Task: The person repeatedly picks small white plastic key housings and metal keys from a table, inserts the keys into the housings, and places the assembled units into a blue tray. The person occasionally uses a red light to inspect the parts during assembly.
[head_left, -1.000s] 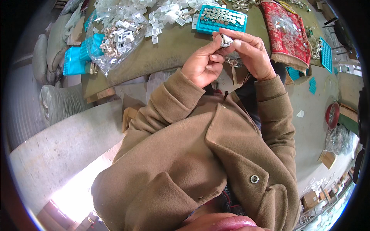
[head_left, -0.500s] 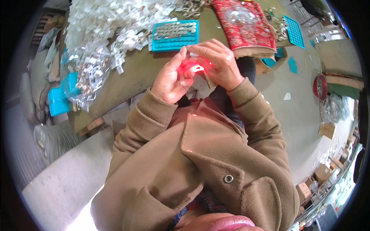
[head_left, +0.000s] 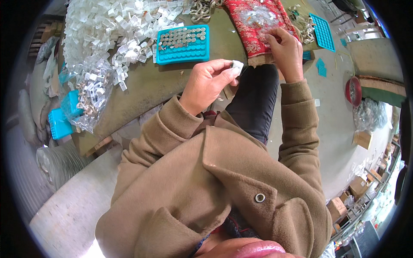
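Observation:
In front of my chest, my left hand (head_left: 205, 85) pinches a small white, translucent piece (head_left: 236, 67) between thumb and fingertips. My right hand (head_left: 285, 52) is apart from it, over the right side of the red patterned cloth (head_left: 257, 45). Its thumb and forefinger close together; whatever they may hold is too small to make out. Small clear pieces (head_left: 263, 17) lie on the cloth near those fingertips. A turquoise tray (head_left: 183, 56), partly filled with rows of small round metallic pieces (head_left: 183, 36), rests on the table beyond my left hand.
White and clear plastic pieces (head_left: 112, 28) heap up at the table's far left, with a filled clear bag (head_left: 92, 92) at its edge. Silvery pieces (head_left: 200, 10) lie beyond the tray. Another turquoise tray (head_left: 322, 32) is at far right; a red basin (head_left: 353, 91) stands on the floor.
The red glow between my hands is gone. My hands have parted: the right moved right, over the cloth, while the left keeps a white piece nearer the table edge.

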The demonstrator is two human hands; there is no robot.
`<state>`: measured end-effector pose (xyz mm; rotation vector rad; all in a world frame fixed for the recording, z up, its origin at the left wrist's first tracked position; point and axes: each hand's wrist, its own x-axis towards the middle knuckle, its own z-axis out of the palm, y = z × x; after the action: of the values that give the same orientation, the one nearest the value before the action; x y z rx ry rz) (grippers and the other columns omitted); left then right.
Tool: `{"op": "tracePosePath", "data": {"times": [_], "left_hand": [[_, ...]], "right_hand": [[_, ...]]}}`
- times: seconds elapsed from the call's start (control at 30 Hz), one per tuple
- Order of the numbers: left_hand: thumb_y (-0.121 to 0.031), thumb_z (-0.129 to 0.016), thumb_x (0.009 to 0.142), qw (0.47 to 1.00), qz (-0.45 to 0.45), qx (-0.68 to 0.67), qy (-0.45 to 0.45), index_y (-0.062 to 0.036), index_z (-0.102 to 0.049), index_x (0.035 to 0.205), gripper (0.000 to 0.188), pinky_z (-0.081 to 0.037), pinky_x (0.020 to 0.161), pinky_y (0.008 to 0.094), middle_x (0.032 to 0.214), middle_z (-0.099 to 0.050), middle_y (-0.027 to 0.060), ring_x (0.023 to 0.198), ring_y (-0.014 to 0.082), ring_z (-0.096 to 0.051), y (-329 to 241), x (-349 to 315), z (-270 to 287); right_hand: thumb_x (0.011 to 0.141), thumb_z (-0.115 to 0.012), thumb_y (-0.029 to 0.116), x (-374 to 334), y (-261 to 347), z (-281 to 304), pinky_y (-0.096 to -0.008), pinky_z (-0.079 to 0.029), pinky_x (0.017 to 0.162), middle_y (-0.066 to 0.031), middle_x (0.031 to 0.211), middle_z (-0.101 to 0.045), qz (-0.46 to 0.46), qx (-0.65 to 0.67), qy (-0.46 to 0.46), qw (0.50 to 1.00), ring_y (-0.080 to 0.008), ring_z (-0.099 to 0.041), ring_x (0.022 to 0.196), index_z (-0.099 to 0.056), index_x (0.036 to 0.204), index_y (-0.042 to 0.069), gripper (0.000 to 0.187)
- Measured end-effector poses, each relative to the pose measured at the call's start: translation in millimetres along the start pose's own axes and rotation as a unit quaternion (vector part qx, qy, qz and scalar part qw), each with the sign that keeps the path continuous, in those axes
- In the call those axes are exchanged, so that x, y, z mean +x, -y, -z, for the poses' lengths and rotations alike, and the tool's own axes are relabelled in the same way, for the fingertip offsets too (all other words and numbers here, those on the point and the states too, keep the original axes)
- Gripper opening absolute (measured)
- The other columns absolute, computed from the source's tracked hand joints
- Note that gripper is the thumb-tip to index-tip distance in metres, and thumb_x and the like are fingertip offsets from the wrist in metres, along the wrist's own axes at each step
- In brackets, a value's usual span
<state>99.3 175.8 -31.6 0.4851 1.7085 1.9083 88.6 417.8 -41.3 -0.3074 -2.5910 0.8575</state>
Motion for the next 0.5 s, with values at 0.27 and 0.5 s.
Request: {"op": "tracePosePath", "data": {"times": [0.27, 0.5], "left_hand": [[-0.015, -0.059, 0.098, 0.986, 0.103, -0.128, -0.034, 0.0027, -0.066, 0.114, 0.025, -0.046, 0.06, 0.018, 0.077, -0.059, -0.0029, 0.063, 0.0033, -0.053, -1.8, 2.0, 1.2], [-0.019, -0.058, 0.099, 0.965, 0.128, -0.226, -0.046, 0.0022, -0.063, 0.119, 0.03, -0.049, 0.065, 0.0195, 0.084, -0.063, 0.0002, 0.071, 0.0049, -0.057, 10.8, -2.2, 12.0]], "right_hand": [[0.085, -0.069, 0.035, 13.8, 0.8, -20.9, -0.0394, -0.052, 0.074, -0.0136, 0.087, -0.071, -0.012, -0.135, 0.061, 0.989, -0.0307, -0.068, 0.082, -0.074, 0.095, 0.011, 0.027], [0.087, -0.072, 0.013, 10.6, -5.9, -9.2, -0.0237, -0.052, 0.074, -0.0046, 0.092, -0.072, -0.031, 0.169, 0.03, 0.985, -0.0077, -0.064, 0.079, -0.072, 0.098, 0.003, 0.015]]}}
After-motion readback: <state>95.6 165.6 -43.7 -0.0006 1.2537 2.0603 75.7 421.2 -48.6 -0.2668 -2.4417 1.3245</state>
